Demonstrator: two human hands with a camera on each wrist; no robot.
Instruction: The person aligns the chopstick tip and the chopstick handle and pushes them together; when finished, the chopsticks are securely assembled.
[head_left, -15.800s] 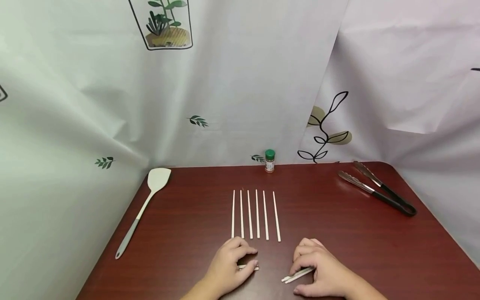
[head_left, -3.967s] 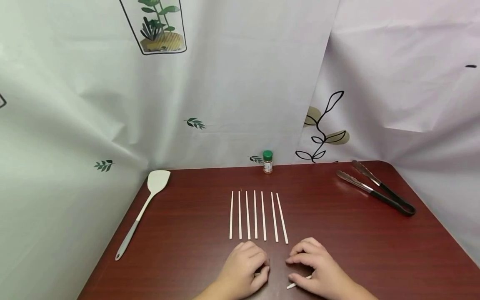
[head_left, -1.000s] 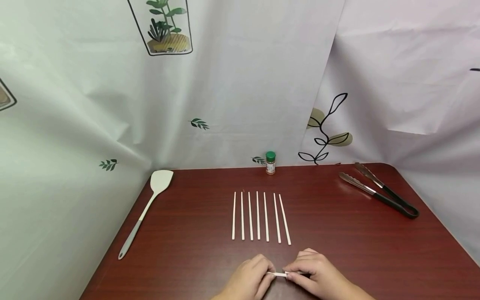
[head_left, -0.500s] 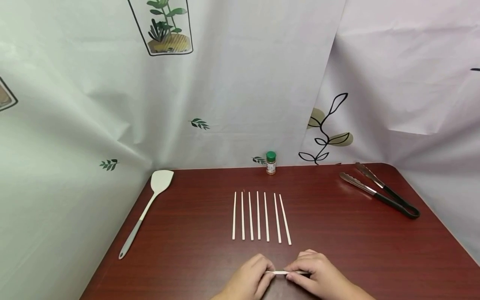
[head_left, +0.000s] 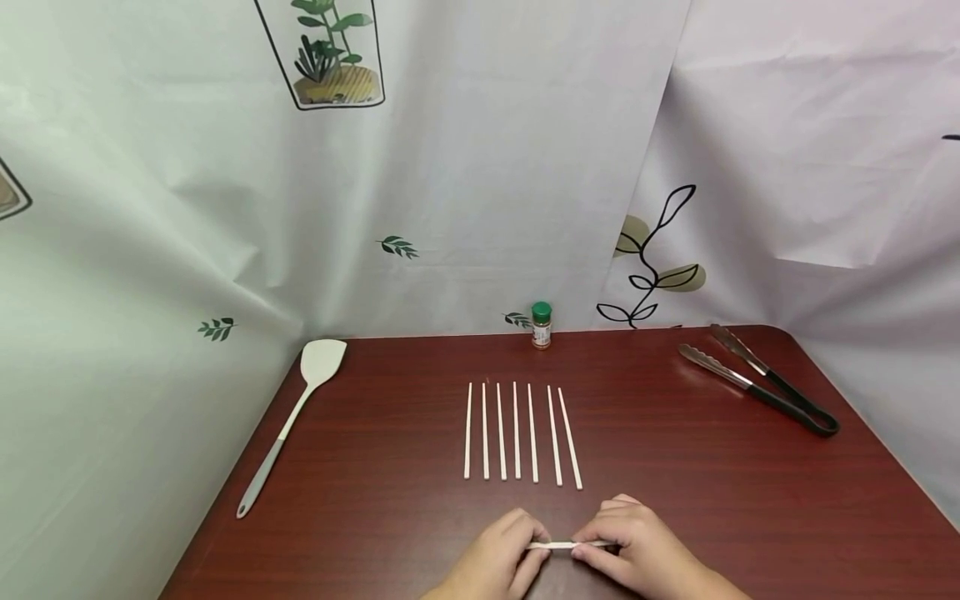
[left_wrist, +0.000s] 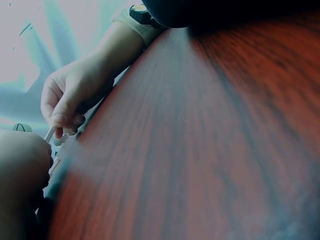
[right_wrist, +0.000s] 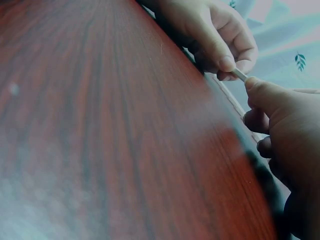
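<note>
A thin white stick [head_left: 561, 545] lies level between my two hands at the near side of the dark red table [head_left: 360, 467]. My left hand [head_left: 497, 557] pinches it between thumb and curled fingers at one end. On the other end, the thumb and forefinger of my right hand [head_left: 637, 546] pinch it. The short bare length between the fingertips also shows as a pale stick [right_wrist: 239, 74] in the right wrist view. Both ends are partly hidden by the fingers. Beyond the hands, several similar white sticks [head_left: 516, 429] lie in an upright row, the rightmost slanting.
A cream spatula [head_left: 277, 440] with a grey handle lies at the left edge. Open metal tongs [head_left: 772, 400] with black handles lie at the right. A small green-capped spice jar [head_left: 541, 327] stands at the back edge, before a patterned white curtain [head_left: 480, 167].
Since the oldest frame, one more stick lies at the row's right end. The hands, apart four seconds ago, now pinch a stick between them. Within the last second it has become straighter.
</note>
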